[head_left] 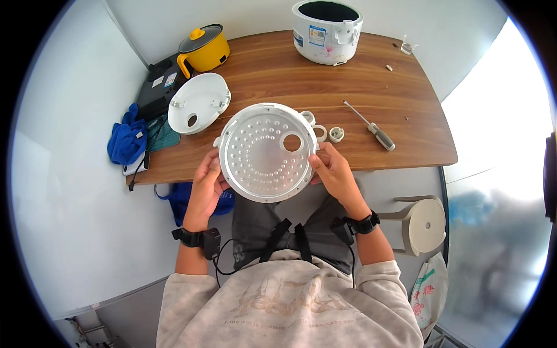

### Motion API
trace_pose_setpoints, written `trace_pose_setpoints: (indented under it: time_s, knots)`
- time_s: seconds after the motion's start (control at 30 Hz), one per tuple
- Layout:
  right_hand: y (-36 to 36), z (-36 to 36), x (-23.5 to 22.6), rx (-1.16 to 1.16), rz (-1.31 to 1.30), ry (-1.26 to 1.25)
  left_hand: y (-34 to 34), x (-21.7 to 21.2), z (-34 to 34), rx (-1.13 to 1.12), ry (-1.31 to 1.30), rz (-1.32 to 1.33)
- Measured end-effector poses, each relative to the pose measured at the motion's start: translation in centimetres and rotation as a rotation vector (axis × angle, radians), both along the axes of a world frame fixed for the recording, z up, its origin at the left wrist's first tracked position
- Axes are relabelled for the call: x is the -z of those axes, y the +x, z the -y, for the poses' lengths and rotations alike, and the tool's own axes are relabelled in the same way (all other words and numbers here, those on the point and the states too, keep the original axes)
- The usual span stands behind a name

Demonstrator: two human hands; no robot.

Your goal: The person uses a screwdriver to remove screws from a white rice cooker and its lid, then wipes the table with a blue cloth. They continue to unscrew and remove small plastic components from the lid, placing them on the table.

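Note:
Both my hands hold up a round rice cooker inner lid [261,153], silvery with rings of small bumps and one round hole near its right side. My left hand [207,184] grips its lower left rim. On the right rim, my right hand [332,171] presses with the thumb on top, fingers partly hidden beneath. Just behind the lid lie small white round plastic parts [336,134]. A white outer lid shell [200,101] with a hole rests to the left. The white rice cooker body [328,35] stands open at the far edge of the table.
A screwdriver [380,136] lies on the wooden table [261,64] at right. A yellow electric pot [206,49] stands at the back left, near a blue cloth [127,136]. A small clear part [409,46] sits at the far right corner. Beside me is a beige stool [426,225].

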State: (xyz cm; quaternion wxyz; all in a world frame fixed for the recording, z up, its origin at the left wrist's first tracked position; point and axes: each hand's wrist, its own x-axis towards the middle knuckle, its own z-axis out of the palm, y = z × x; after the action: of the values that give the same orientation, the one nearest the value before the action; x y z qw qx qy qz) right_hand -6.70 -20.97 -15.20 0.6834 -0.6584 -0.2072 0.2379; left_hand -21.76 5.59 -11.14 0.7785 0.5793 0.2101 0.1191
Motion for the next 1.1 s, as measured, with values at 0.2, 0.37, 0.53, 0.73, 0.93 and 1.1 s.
trace_pose_setpoints:
  time_s: [0.2, 0.37, 0.53, 0.73, 0.93, 1.1]
  knots:
    - [-0.7, -0.7, 1.3, -0.023, 0.015, -0.174, -0.3, 0.6, -0.5, -0.035, -0.096, -0.071]
    - [-0.8, -1.1, 0.6, -0.033, 0.019, -0.195, -0.4, 1.9, -1.7, -0.012, -0.02, -0.101]
    - [-0.7, -1.1, 1.7, 0.051, 0.028, -0.075, 0.0, 2.0, -2.2, 0.0, 0.003, -0.122]
    - [-1.1, -0.7, 1.5, 0.087, 0.037, -0.05, -0.4, 2.3, -2.4, 0.031, 0.021, -0.145]
    - [-1.0, -1.5, 1.6, 0.139, 0.37, -0.127, 0.4, 2.8, -2.5, -0.016, -0.063, -0.103]
    - [-1.3, -2.0, 0.5, 0.091, 0.348, -0.209, 0.8, 3.9, -3.4, -0.068, -0.015, -0.134]
